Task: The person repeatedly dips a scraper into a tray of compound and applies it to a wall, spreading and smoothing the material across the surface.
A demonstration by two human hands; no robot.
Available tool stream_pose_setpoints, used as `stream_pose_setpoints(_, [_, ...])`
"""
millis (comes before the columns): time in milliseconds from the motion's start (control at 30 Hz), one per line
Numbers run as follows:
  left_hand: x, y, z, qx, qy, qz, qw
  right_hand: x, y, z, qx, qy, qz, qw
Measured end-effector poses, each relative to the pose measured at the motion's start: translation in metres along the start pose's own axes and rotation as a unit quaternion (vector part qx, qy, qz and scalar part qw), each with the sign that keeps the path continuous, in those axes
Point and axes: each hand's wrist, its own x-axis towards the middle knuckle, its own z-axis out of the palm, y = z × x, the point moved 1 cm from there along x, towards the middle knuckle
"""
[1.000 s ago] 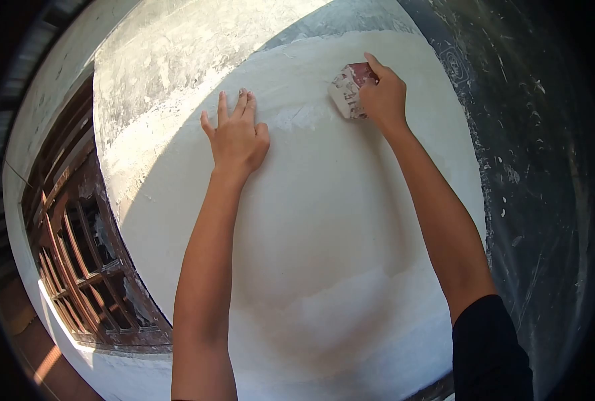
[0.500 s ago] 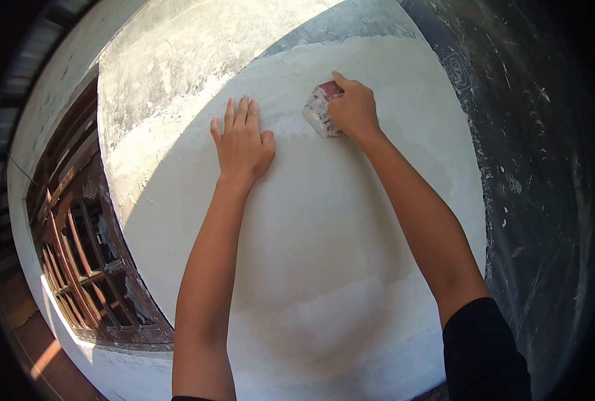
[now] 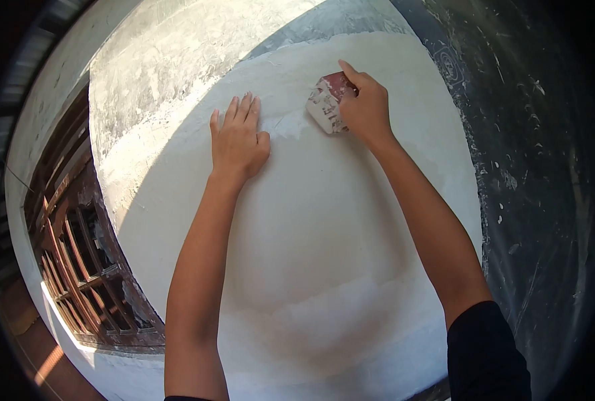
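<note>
My right hand [image 3: 367, 103] grips a putty scraper [image 3: 327, 110], a flat reddish-brown blade smeared with whitish putty. It is held at the upper part of the pale wall [image 3: 297, 220], its lower left edge towards the surface; whether that edge touches cannot be told. The thumb or a finger sticks up along the tool's top, and the other fingers are partly hidden. To the left, my left hand [image 3: 239, 144] lies with its fingers stretched out against the wall, holding nothing. Thin whitish putty streaks [image 3: 285, 125] show between the two hands.
A brown wooden window with bars [image 3: 97, 267] is set in the wall at left. Sunlit rough plaster [image 3: 157, 73] lies at upper left, beyond a curved shadow edge. A dark, scuffed wall surface [image 3: 524, 167] borders the pale wall on the right.
My right hand has moved slightly right and up with the scraper, whose putty-covered face now shows more. My left hand keeps its place on the wall, while the view has shifted a little.
</note>
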Motion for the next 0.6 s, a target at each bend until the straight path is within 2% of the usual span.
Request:
stream_pose_setpoints(33, [0.001,0.002,0.0,0.0,0.0,0.001,1.0,-0.002,0.004,0.005,0.0,0.001,0.001,1.0])
stream_pose_setpoints(100, [0.001,0.002,-0.001,0.011,-0.009,-0.003,1.0,-0.006,0.011,0.017,-0.074,-0.072,-0.017,0.995])
stream_pose_setpoints(133, [0.0,0.004,-0.001,0.013,-0.009,-0.002,1.0,0.0,0.019,0.012,-0.097,-0.042,0.05,0.993])
stream_pose_setpoints(167, [-0.002,0.007,0.0,0.009,-0.007,-0.006,1.0,0.002,0.016,0.002,-0.096,-0.043,0.049,0.993])
stream_pose_setpoints(233, [-0.007,0.01,0.001,0.004,-0.006,-0.012,1.0,0.005,0.008,-0.018,-0.076,0.09,0.088,0.989])
stream_pose_setpoints(267, [-0.009,0.011,0.001,0.013,0.002,-0.013,1.0,0.004,0.016,-0.011,-0.019,0.083,0.049,0.995])
stream_pose_setpoints(300, [-0.01,0.013,0.001,0.022,0.011,-0.015,1.0,0.0,0.014,-0.004,-0.019,0.083,0.05,0.995])
stream_pose_setpoints(367, [-0.012,0.018,0.003,0.012,0.01,-0.024,1.0,-0.011,0.009,0.017,0.009,-0.093,0.001,0.996])
stream_pose_setpoints(400, [-0.013,0.019,0.003,0.004,0.01,-0.034,0.999,-0.013,0.008,0.019,-0.048,-0.094,-0.003,0.994])
stream_pose_setpoints(433, [-0.015,0.02,0.004,0.006,0.01,-0.035,0.999,-0.01,0.01,0.015,-0.046,-0.095,-0.004,0.994])
stream_pose_setpoints(500, [-0.018,0.025,0.003,0.006,0.005,-0.035,0.999,0.0,0.014,-0.005,-0.161,0.079,0.085,0.98])
stream_pose_setpoints(533, [-0.021,0.025,0.003,0.007,0.003,-0.037,0.999,0.001,0.02,-0.01,-0.135,0.117,0.087,0.98])
stream_pose_setpoints(567, [-0.024,0.025,0.003,0.006,0.021,-0.035,0.999,-0.004,0.016,-0.011,-0.135,0.115,0.087,0.98])
stream_pose_setpoints(600, [-0.026,0.027,0.003,0.004,0.04,-0.033,0.999,-0.013,0.013,-0.01,-0.081,0.074,0.067,0.992])
